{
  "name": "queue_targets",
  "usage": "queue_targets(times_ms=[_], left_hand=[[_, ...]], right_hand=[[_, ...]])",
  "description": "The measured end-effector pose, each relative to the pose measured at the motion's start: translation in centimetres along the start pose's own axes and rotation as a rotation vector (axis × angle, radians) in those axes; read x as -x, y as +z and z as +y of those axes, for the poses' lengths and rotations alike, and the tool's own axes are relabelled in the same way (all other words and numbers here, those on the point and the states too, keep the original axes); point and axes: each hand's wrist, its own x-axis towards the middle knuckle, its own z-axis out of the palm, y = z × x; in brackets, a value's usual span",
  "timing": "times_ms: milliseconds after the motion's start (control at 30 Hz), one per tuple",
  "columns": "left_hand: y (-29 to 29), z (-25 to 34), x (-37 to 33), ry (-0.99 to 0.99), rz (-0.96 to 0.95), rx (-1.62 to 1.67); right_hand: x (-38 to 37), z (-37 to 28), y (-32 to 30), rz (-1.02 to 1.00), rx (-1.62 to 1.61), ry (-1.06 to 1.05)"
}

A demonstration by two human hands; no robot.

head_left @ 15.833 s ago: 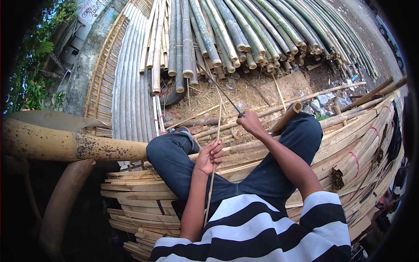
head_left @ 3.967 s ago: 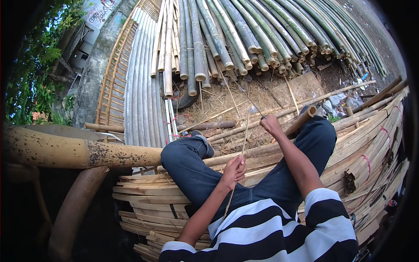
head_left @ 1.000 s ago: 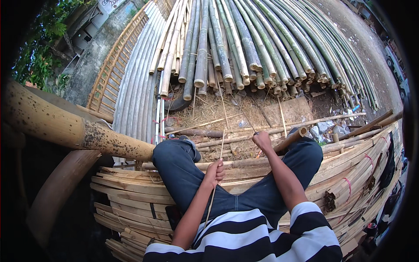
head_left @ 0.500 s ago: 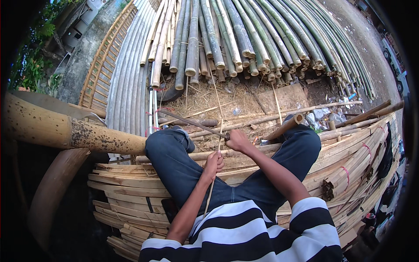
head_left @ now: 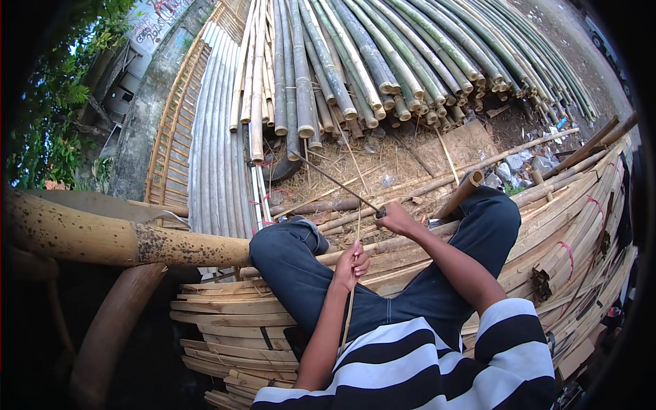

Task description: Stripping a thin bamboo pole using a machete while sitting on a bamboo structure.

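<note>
My left hand (head_left: 351,264) is closed around a thin bamboo strip (head_left: 349,316), above my lap. The strip's lower end runs back toward my striped shirt, and its upper part rises from my fist toward the knife. In my right hand (head_left: 398,221), closed on the handle, is a long, narrow-bladed knife (head_left: 333,180). Its dark blade slants away to the far left and crosses the strip close to the handle. I cannot tell whether blade and strip touch. The knife handle is mostly hidden by my fingers.
Split bamboo slats (head_left: 236,320) lie stacked beneath and beside me. A thick bamboo pole (head_left: 184,244) reaches my left knee; a cut bamboo piece (head_left: 462,194) leans by my right knee. Ahead are many bamboo poles (head_left: 383,75), a corrugated sheet (head_left: 215,137) and a bamboo ladder (head_left: 173,130).
The knife's tip has swung away from me, so the blade slants more steeply. My right hand has moved slightly forward. Both grips are kept, and the whole view has shifted a little.
</note>
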Motion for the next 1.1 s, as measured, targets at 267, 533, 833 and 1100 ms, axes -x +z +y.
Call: queue_targets(times_ms=[267, 533, 833, 1100], left_hand=[[-2.5, -2.5, -0.7, 0.281, 0.399, -0.777], [0.1, 0.6, 1.6, 0.174, 0.347, -0.522], [-0.5, 1.4, 0.5, 0.032, 0.119, -0.039], [0.5, -1.3, 1.3, 0.276, 0.321, -0.359]], right_hand=[[2.2, -3.4, 3.8, -0.024, 0.426, -0.216], [-1.3, 9.1, -3.4, 0.336, 0.193, 0.426], [0.6, -3.2, 0.6, -0.094, 0.034, -0.051], [-1.8, -1.5, 0.3, 0.038, 0.26, 0.128]])
